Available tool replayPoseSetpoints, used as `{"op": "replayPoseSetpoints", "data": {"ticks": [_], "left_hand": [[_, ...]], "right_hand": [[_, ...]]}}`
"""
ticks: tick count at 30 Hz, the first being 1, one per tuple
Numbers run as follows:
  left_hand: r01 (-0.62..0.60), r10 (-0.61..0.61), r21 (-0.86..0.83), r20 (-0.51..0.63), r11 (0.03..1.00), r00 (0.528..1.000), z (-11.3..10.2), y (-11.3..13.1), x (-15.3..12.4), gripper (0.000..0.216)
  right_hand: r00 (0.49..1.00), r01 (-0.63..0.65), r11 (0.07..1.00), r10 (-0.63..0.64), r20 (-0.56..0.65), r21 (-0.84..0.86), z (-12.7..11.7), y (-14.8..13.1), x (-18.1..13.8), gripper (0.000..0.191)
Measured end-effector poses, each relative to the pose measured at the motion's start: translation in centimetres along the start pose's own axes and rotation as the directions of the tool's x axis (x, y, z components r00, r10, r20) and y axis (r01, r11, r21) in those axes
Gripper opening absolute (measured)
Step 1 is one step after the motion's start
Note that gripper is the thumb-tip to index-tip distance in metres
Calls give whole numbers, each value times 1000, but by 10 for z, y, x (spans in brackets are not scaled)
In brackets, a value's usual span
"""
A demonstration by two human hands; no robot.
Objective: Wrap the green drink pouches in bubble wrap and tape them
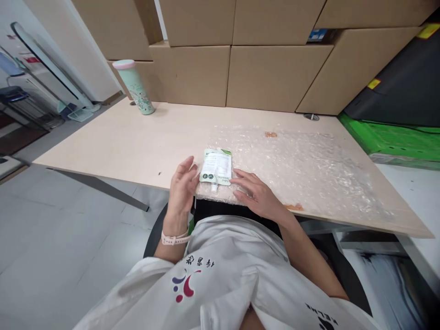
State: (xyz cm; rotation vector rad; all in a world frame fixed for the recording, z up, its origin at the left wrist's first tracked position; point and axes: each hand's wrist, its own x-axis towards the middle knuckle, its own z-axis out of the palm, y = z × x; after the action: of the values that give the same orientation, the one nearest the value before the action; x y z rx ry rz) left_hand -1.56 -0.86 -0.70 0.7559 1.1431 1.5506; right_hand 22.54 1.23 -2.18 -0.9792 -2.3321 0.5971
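A white and green spouted pouch (216, 166) lies flat on a sheet of clear bubble wrap (295, 165), its white cap (214, 187) pointing toward me. My left hand (185, 183) is just left of the pouch, fingers slightly curled and apart, holding nothing. On the other side, my right hand (256, 190) rests over the bubble wrap with its fingers spread. Its fingertips reach the pouch's lower right corner; whether they touch it I cannot tell.
A mint green tumbler (137, 89) with a pink lid stands at the back left of the light wooden table (113, 137). Stacked cardboard boxes (195, 75) line the back edge. A green crate (392, 140) and a dark case (398, 87) are at the right.
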Motion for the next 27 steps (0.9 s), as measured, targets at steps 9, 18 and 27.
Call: {"op": "replayPoseSetpoints", "data": {"ticks": [9, 18, 27], "left_hand": [[365, -325, -89, 298, 927, 898, 0, 12, 39, 31], [280, -271, -1, 257, 960, 928, 18, 4, 51, 38], [-21, 7, 49, 280, 999, 960, 56, 7, 32, 47]], "right_hand": [[1000, -16, 999, 16, -7, 33, 3, -1, -1, 44], [999, -5, 1000, 4, 41, 22, 1, -3, 1, 44], [994, -85, 939, 101, -33, 334, -2, 1, -4, 54]]}}
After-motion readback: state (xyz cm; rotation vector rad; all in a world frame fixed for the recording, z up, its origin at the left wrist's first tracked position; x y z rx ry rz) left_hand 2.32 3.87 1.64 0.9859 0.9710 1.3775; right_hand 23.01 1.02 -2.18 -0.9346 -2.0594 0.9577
